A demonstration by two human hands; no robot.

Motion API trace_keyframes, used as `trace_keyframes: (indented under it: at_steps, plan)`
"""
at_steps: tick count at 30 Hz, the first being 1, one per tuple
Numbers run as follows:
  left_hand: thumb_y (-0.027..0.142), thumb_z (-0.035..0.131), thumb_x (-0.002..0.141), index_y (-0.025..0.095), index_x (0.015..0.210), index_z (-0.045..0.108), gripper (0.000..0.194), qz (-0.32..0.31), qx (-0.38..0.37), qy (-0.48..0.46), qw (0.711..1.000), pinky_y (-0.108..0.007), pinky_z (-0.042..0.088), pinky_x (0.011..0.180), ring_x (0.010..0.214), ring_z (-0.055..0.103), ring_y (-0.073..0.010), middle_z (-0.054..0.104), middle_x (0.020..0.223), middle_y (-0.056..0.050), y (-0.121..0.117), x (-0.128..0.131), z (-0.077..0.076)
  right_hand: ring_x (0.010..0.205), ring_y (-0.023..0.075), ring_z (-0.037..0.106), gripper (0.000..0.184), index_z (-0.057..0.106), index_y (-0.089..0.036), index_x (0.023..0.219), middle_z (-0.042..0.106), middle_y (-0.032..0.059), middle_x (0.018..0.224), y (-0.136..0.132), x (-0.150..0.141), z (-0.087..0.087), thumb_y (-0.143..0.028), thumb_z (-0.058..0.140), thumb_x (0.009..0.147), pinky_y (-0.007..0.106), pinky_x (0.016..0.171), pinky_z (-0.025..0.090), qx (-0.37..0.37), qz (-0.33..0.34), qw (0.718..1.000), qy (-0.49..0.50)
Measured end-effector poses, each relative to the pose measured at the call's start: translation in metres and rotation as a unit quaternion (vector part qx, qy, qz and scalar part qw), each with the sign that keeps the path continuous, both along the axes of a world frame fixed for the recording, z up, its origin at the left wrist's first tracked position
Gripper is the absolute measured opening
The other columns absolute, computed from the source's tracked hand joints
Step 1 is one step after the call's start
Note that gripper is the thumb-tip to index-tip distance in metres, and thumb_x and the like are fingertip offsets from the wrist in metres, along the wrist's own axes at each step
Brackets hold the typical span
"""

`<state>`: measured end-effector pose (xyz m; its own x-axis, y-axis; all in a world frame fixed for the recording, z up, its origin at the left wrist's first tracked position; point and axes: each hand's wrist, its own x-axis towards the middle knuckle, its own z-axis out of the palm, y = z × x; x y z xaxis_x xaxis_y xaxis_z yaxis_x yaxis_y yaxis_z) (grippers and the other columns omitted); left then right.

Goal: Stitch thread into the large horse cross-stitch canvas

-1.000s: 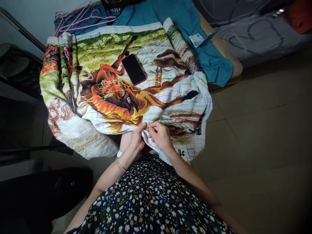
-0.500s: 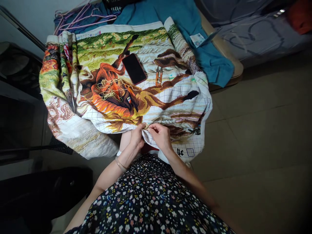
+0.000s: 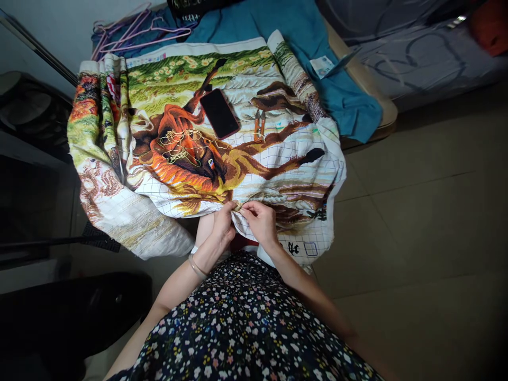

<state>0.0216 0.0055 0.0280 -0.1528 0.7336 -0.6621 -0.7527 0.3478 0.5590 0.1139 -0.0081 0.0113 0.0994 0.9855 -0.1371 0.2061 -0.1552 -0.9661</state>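
Observation:
A large cross-stitch cloth with an orange horse picture lies spread in front of me. My left hand pinches the cloth's near edge, fingers closed on the fabric. My right hand is right beside it, fingertips pinched together at the same spot on the cloth; what they hold is too small to make out. A loose tangle of yellow thread lies on the horse. A dark phone and small orange snips rest on the cloth farther away.
A teal cloth covers the surface behind the embroidery. Pink wire hangers lie at the back left. A tiled floor stretches to the right. Dark furniture stands at the left.
My right hand has slid slightly down and left toward my left hand at the cloth's edge. The view has shifted a little.

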Motion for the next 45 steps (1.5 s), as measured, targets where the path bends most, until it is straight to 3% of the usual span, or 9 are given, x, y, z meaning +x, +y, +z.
trace_keyframes:
  at_steps: [8,20,26,35,45]
  plan:
    - [0.011,0.069,0.056,0.014,0.073,0.059,0.019,0.007,-0.006,-0.015,1.000,-0.026,0.046,0.069,0.053,0.053,-0.0085,0.061,0.062,0.002,-0.001,0.001,0.003,0.064,0.0176,0.064,0.016,0.066,-0.017,0.075,0.069,0.0050,0.069,0.004,-0.003,-0.004,-0.033,0.064,0.073,0.026,0.058,0.050,0.001,-0.042,0.999,0.004]
    - [0.011,0.067,0.056,0.014,0.075,0.059,0.021,0.010,0.007,-0.024,1.000,-0.027,0.047,0.075,0.058,0.057,-0.0109,0.063,0.064,0.001,-0.001,0.001,0.003,0.067,0.0177,0.065,0.020,0.070,-0.016,0.076,0.071,0.0056,0.073,0.000,0.002,0.007,-0.031,0.057,0.079,0.026,0.062,0.049,0.027,0.013,0.999,-0.044]
    - [0.010,0.067,0.057,0.014,0.085,0.062,0.029,0.009,0.015,-0.011,1.000,-0.028,0.046,0.076,0.060,0.058,-0.0118,0.065,0.067,0.001,-0.001,0.002,0.003,0.069,0.0181,0.065,0.021,0.072,-0.016,0.079,0.073,0.0061,0.076,-0.001,0.002,0.003,-0.029,0.056,0.080,0.027,0.065,0.049,0.043,0.016,0.998,-0.052]
    - [0.012,0.067,0.055,0.014,0.071,0.058,0.018,0.008,0.019,-0.017,1.000,-0.027,0.046,0.073,0.057,0.054,-0.0097,0.061,0.063,0.002,-0.001,0.002,0.002,0.069,0.0182,0.064,0.019,0.072,-0.016,0.076,0.072,0.0057,0.077,-0.002,0.003,0.001,-0.025,0.056,0.079,0.028,0.068,0.049,0.084,0.014,0.995,-0.053]
    - [0.011,0.067,0.056,0.014,0.073,0.060,0.018,0.006,0.010,-0.019,1.000,-0.026,0.046,0.073,0.058,0.055,-0.0103,0.063,0.065,0.001,-0.001,0.001,0.003,0.067,0.0180,0.064,0.019,0.072,-0.016,0.077,0.072,0.0057,0.075,-0.001,0.001,-0.001,-0.027,0.058,0.079,0.028,0.065,0.049,0.055,0.005,0.998,-0.026]
